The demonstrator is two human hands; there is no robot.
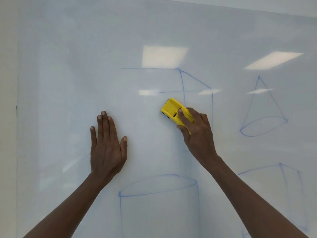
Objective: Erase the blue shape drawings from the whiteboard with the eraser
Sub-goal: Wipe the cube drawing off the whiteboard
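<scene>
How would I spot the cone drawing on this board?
Start at the whiteboard and find the right hand holding the yellow eraser. Look right of it: the cone is the only blue outline with a pointed top and oval base.

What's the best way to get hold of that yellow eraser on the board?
Grip the yellow eraser across its long sides, coming from its lower right end as the right hand does: thumb on one edge, fingers over its back. Its flat pad faces the whiteboard, leaving only the back reachable.
</scene>
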